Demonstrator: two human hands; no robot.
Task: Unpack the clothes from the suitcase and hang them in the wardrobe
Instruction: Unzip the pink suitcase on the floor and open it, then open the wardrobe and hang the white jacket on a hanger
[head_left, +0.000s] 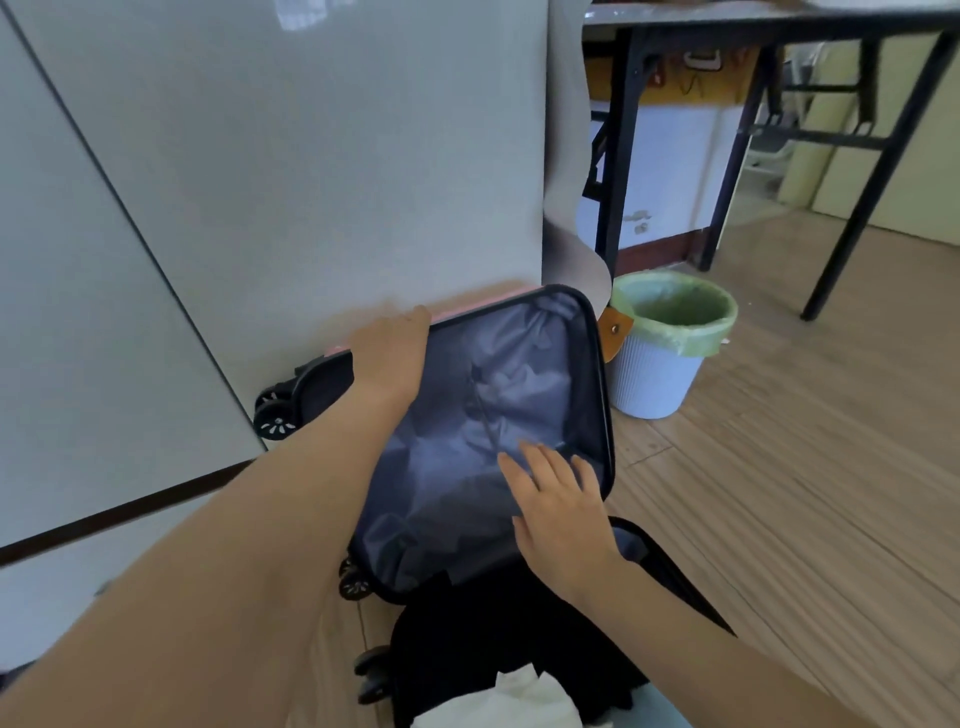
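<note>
The suitcase (675, 571) lies open on the wooden floor, and its lid (457, 478) stands up against the white wardrobe (260, 156). The left hand (389, 348) holds the lid's upper rim, with the fingers curled over it. The right hand (556, 509) rests flat on the grey lining with its fingers spread. A black garment (493, 639) and a white garment (519, 696) lie in the lower half. A waste bin (654, 374) stands just beside the lid.

Crinkled glossy cloth suitcase lining (467, 467), ribbed plastic bin (654, 374), matt wood-plank floor (779, 493)
</note>
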